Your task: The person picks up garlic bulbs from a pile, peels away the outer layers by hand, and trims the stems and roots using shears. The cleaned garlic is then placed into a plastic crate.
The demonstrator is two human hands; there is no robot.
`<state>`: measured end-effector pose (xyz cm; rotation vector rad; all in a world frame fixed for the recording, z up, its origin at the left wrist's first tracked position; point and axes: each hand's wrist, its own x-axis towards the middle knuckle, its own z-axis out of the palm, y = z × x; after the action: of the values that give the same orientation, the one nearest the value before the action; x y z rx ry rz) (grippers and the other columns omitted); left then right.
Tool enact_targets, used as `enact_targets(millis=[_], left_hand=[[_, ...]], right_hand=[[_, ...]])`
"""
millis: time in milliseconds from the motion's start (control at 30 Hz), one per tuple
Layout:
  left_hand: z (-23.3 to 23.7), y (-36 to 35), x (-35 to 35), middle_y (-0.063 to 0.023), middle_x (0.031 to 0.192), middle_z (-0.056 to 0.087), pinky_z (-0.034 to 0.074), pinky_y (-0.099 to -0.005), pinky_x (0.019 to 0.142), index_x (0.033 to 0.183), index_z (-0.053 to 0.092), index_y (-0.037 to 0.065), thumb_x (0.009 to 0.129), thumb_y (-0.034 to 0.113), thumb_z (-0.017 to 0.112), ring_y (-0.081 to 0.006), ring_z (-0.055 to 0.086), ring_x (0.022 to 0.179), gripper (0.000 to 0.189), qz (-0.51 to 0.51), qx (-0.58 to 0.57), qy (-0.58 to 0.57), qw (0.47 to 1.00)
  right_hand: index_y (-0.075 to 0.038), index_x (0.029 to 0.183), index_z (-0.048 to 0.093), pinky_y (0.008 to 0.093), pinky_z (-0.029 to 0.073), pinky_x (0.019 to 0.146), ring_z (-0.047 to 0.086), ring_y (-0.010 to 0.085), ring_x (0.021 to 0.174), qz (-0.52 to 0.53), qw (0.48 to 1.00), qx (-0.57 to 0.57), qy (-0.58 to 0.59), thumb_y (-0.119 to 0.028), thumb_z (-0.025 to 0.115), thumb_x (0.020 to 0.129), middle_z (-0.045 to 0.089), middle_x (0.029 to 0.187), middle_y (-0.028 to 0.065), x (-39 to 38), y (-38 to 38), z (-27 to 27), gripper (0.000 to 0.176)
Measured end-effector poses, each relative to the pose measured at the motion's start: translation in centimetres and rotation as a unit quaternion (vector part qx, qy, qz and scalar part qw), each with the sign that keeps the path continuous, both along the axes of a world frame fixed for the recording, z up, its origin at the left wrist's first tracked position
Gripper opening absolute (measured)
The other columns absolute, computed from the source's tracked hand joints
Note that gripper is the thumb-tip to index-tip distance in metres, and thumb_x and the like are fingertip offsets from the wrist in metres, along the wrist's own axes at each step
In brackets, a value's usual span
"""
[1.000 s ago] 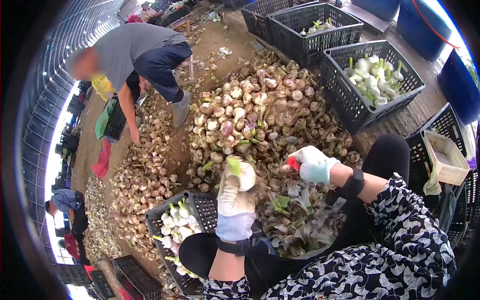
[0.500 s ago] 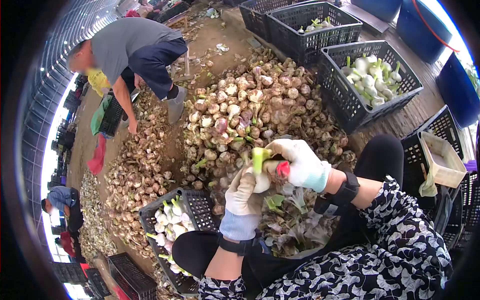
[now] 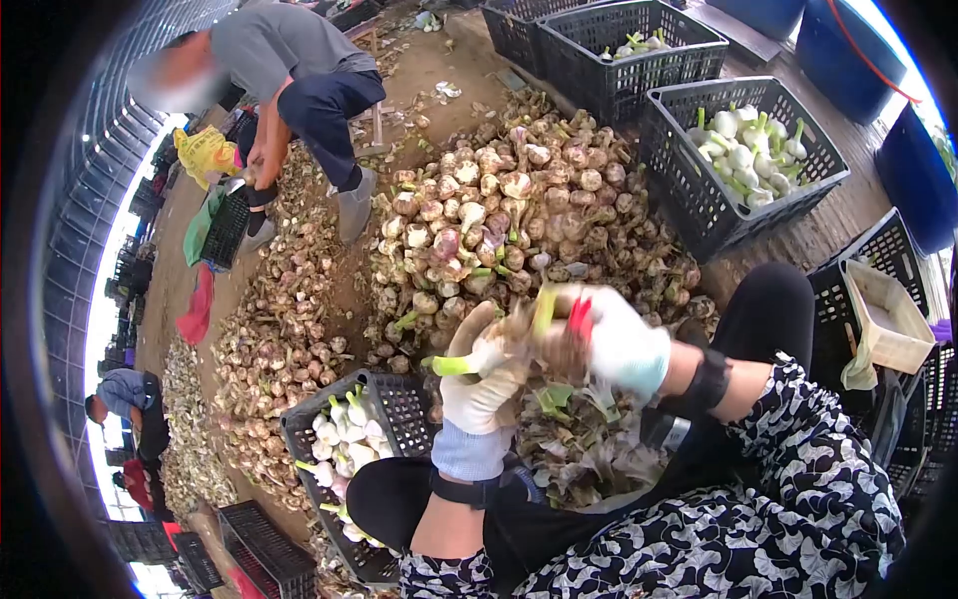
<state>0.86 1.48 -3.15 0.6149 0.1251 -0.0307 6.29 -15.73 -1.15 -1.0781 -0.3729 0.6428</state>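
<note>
My left hand, in a white glove, grips a pale bulb with a green stalk that points left. My right hand, gloved too and blurred by motion, holds a red-handled tool against the top of that bulb. Both hands meet over my lap, just in front of a big heap of unpeeled, brownish-purple bulbs. Trimmed skins and leaves lie under my hands. A black crate of cleaned white bulbs stands by my left knee.
A person in a grey shirt bends over a second heap at the far left. Black crates, one with white bulbs, stand at the back right; blue barrels behind them. A cream box rests on a crate at right.
The bulb has turned in my left hand, its stalk now pointing left instead of up. My right hand has slid along the bulb with the tool. The person in grey has shifted left.
</note>
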Motion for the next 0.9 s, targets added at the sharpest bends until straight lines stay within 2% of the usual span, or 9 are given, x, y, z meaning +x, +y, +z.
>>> enact_targets(millis=[200,267,333,433,533,700,800,833,900], left_hand=[[1.5,0.4,-1.2,-0.0142,0.1,0.054,0.043,-0.0173,0.051,0.131,0.035,0.003,0.079,-0.01,0.05,-0.0142,0.053,0.067,0.056,-0.072,0.064,-0.042,0.994],[1.9,0.1,-1.3,-0.0141,0.106,0.053,0.048,-0.0202,0.058,0.132,0.034,0.003,0.071,-0.015,0.057,-0.0165,0.056,0.077,0.067,-0.071,0.082,-0.029,0.994],[2.7,-0.6,-1.2,-0.0126,0.114,0.051,0.051,-0.025,0.071,0.131,0.035,0.003,0.062,-0.016,0.066,-0.0181,0.055,0.094,0.079,-0.037,0.241,0.016,0.97],[2.6,-1.4,-1.0,-0.0121,0.123,0.047,0.049,-0.0286,0.081,0.129,0.037,0.0,0.058,-0.014,0.07,-0.0178,0.05,0.106,0.08,-0.038,0.385,-0.016,0.922],[2.3,-1.3,-0.8,-0.012,0.122,0.048,0.05,-0.027,0.079,0.127,0.038,-0.003,0.06,-0.015,0.067,-0.0179,0.052,0.102,0.075,-0.067,0.412,0.013,0.909],[2.8,-0.8,-0.9,-0.0127,0.114,0.052,0.052,-0.0266,0.071,0.125,0.04,-0.004,0.06,-0.021,0.061,-0.0188,0.055,0.096,0.07,-0.071,0.236,0.046,0.968],[2.1,-1.1,-0.9,-0.0126,0.111,0.054,0.052,-0.027,0.071,0.124,0.042,-0.004,0.061,-0.02,0.063,-0.0187,0.055,0.095,0.068,-0.052,0.265,0.043,0.962],[1.8,-1.3,-0.9,-0.0121,0.109,0.055,0.052,-0.0271,0.072,0.123,0.043,-0.004,0.061,-0.018,0.065,-0.0184,0.055,0.095,0.067,-0.051,0.269,0.031,0.961],[2.0,-1.5,-0.8,-0.0119,0.109,0.055,0.05,-0.0275,0.076,0.123,0.042,-0.004,0.06,-0.015,0.068,-0.0181,0.055,0.096,0.069,-0.057,0.313,0.026,0.948]], right_hand=[[-0.004,0.08,0.055,0.0277,0.043,0.057,0.055,0.0183,0.064,-0.092,0.966,-0.026,-0.24,-0.019,0.05,0.086,0.058,0.075,0.0073,5.4,-4.0,-0.8,0.017],[-0.005,0.083,0.057,0.0295,0.045,0.068,0.057,0.0232,0.076,0.022,0.814,-0.448,-0.369,-0.016,0.058,0.08,0.059,0.085,0.0092,4.0,-4.2,-2.5,0.012],[-0.007,0.101,0.06,0.0357,0.044,0.081,0.054,0.0311,0.095,-0.051,0.706,-0.513,-0.485,-0.035,0.064,0.076,0.056,0.102,0.0137,3.4,-4.0,-2.1,0.037],[0.001,0.112,0.051,0.0368,0.043,0.083,0.054,0.0338,0.096,-0.032,0.94,-0.247,-0.234,-0.04,0.066,0.074,0.055,0.101,0.0211,3.0,-2.3,0.2,0.058],[0.002,0.103,0.052,0.0312,0.045,0.075,0.059,0.0218,0.086,-0.004,0.889,-0.287,-0.356,-0.03,0.065,0.077,0.059,0.09,0.0184,1.6,-1.4,0.2,0.043],[-0.002,0.096,0.051,0.0278,0.044,0.055,0.051,0.0098,0.063,-0.03,0.993,-0.084,0.078,-0.003,0.05,0.083,0.055,0.072,0.003,3.0,-2.3,0.0,0.013],[0.0,0.098,0.049,0.0306,0.045,0.06,0.054,0.0145,0.068,0.018,0.952,-0.174,-0.253,-0.009,0.048,0.086,0.055,0.074,0.0043,3.3,-2.3,-0.5,0.015],[0.001,0.099,0.049,0.03,0.045,0.063,0.056,0.0183,0.071,0.025,0.812,-0.316,-0.49,-0.02,0.048,0.088,0.053,0.071,0.0103,2.7,-2.2,0.4,0.023],[0.001,0.09,0.052,0.0303,0.045,0.064,0.056,0.0208,0.07,-0.014,0.902,-0.238,-0.361,-0.026,0.051,0.086,0.054,0.072,0.0169,1.5,-1.7,0.4,0.028]])
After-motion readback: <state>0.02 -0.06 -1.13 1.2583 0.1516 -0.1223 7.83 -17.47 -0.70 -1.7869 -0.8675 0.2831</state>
